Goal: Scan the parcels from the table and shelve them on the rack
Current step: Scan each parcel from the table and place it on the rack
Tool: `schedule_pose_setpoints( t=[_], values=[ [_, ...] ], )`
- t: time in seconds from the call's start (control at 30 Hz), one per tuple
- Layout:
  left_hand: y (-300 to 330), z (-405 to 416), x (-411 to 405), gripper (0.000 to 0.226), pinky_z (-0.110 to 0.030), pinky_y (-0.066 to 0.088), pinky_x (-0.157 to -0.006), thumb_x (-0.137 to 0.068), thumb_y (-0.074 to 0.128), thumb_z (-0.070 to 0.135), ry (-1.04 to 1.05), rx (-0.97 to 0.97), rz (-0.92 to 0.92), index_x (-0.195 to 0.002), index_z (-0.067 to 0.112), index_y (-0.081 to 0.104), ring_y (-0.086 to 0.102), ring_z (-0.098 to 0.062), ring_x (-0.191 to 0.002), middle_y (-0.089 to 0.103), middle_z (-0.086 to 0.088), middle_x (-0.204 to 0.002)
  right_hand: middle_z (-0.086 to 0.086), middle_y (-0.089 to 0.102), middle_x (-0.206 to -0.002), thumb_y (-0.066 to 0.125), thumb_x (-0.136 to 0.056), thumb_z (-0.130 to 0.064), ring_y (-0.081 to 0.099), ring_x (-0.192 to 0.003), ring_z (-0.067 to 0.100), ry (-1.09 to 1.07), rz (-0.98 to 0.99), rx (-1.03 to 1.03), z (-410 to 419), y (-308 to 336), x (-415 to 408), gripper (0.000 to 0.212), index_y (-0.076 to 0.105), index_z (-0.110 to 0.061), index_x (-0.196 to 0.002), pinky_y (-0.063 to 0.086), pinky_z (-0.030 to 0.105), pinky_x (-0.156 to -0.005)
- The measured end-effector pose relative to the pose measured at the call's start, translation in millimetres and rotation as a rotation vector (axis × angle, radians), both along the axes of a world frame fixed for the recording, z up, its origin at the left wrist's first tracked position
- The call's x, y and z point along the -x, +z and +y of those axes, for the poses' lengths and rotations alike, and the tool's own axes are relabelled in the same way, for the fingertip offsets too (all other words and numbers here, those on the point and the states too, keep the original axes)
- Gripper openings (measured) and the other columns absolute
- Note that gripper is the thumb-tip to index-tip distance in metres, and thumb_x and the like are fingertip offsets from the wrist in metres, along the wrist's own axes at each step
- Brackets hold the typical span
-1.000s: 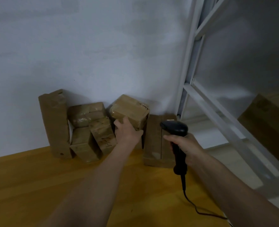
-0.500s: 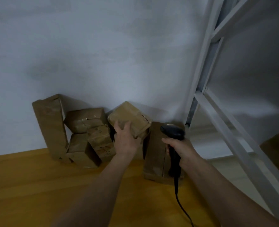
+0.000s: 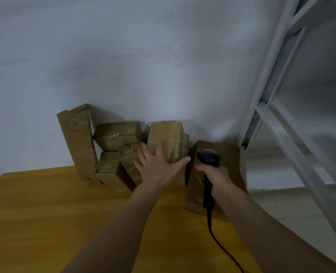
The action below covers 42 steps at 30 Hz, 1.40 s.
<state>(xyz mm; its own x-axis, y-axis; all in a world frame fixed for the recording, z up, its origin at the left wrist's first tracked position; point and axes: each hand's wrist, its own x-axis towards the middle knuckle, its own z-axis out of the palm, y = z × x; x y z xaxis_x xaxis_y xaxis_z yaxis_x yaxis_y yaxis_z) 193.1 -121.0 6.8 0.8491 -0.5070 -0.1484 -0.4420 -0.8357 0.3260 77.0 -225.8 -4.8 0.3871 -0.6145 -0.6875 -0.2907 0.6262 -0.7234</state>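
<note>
Pressing spread, straight fingers [image 3: 159,148] against the upright brown taped cardboard parcel [image 3: 166,138], the left hand [image 3: 157,166] is nearest; the right hand [image 3: 215,177] grips a black handheld scanner [image 3: 208,160].

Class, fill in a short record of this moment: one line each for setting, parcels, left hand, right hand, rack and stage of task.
setting: wooden table against a pale wall
parcels: several brown taped parcels stacked at the wall; tall parcel leaning at the left end
left hand: left hand flat, fingers spread, on the middle parcel
right hand: right hand grips a black corded scanner, in front of the right parcel
rack: white rack to the right of the table
stage: parcels on the table, none lifted
</note>
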Motion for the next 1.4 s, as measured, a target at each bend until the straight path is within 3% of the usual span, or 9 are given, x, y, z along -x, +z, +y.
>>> schedule_pose_setpoints(
  t=[0.3,0.53,0.63,0.77,0.87,1.0,1.1,1.27,1.4],
  values=[
    [4,-4,6,0.086,-0.052,0.032,-0.108,-0.072,0.071,0.060,0.121,0.189,0.011,-0.145,0.045,0.027,0.023,-0.039,-0.131,0.020,-0.015,-0.146,0.011,0.065,-0.079,0.074,-0.081,-0.004,0.064,-0.078,0.025,-0.027,-0.075,-0.017,7,3,23,0.016,0.061,-0.009,-0.088,0.051,0.031,-0.068],
    [11,24,27,0.077,-0.042,0.050,-0.096,-0.068,0.083,0.043,0.092,0.729,0.705,-0.136,0.046,0.047,0.048,-0.021,-0.124,0.045,0.006,-0.138,0.010,0.071,-0.097,0.079,-0.076,-0.014,0.068,-0.093,0.026,-0.122,-0.114,0.054,4,13,31,0.035,0.064,-0.010,-0.108,0.054,0.039,-0.090],
    [5,38,36,0.068,-0.036,0.051,-0.090,-0.073,0.082,0.035,0.100,0.756,0.892,-0.133,0.043,0.051,0.059,-0.014,-0.109,0.056,0.010,-0.128,0.011,0.070,-0.100,0.078,-0.077,-0.017,0.066,-0.092,0.028,-0.185,-0.088,0.059,6,15,46,0.043,0.062,-0.008,-0.116,0.052,0.043,-0.091],
    [-19,55,54,0.064,-0.030,0.055,-0.076,-0.078,0.078,0.034,0.060,0.670,1.178,-0.135,0.035,0.050,0.065,-0.017,-0.104,0.062,0.002,-0.126,0.009,0.067,-0.092,0.072,-0.082,-0.013,0.063,-0.080,0.022,-0.255,-0.081,0.060,14,13,68,0.033,0.059,-0.008,-0.112,0.048,0.031,-0.065],
    [-40,65,65,0.074,-0.041,0.049,-0.094,-0.075,0.077,0.038,0.049,0.548,1.247,-0.141,0.034,0.044,0.058,-0.023,-0.116,0.054,-0.003,-0.137,0.013,0.068,-0.096,0.072,-0.082,-0.011,0.065,-0.087,0.028,-0.246,-0.028,0.034,26,2,76,0.032,0.061,-0.005,-0.112,0.053,0.038,-0.078],
    [-38,60,74,0.074,-0.034,0.040,-0.091,-0.086,0.071,0.026,0.008,0.373,1.102,-0.149,0.029,0.032,0.046,-0.018,-0.113,0.044,-0.001,-0.139,0.015,0.068,-0.102,0.074,-0.080,-0.008,0.065,-0.095,0.032,-0.211,-0.010,-0.032,36,-9,81,0.034,0.060,-0.006,-0.112,0.052,0.048,-0.092],
    [-33,36,79,0.090,-0.042,0.044,-0.102,-0.084,0.074,0.023,-0.125,0.211,0.704,-0.154,0.027,0.017,0.041,-0.027,-0.130,0.036,-0.004,-0.148,0.014,0.068,-0.102,0.074,-0.080,-0.008,0.064,-0.097,0.031,-0.195,-0.022,-0.023,36,-12,83,0.032,0.060,-0.009,-0.109,0.050,0.048,-0.095],
    [-25,6,115,0.120,-0.047,0.029,-0.111,-0.075,0.073,0.051,-0.242,-0.050,0.352,-0.153,0.019,-0.014,0.022,-0.032,-0.139,0.017,-0.009,-0.152,0.015,0.068,-0.100,0.076,-0.079,-0.011,0.065,-0.091,0.032,-0.161,-0.020,0.015,35,-10,83,0.036,0.060,-0.009,-0.112,0.054,0.046,-0.085],
    [-33,4,122,0.130,-0.047,0.031,-0.106,-0.069,0.073,0.063,-0.169,-0.107,0.200,-0.152,0.015,-0.014,0.028,-0.032,-0.134,0.023,-0.013,-0.147,0.017,0.072,-0.095,0.079,-0.076,-0.010,0.070,-0.086,0.033,-0.107,-0.041,-0.021,33,-12,89,0.040,0.063,-0.006,-0.112,0.058,0.049,-0.081]
  ],
)
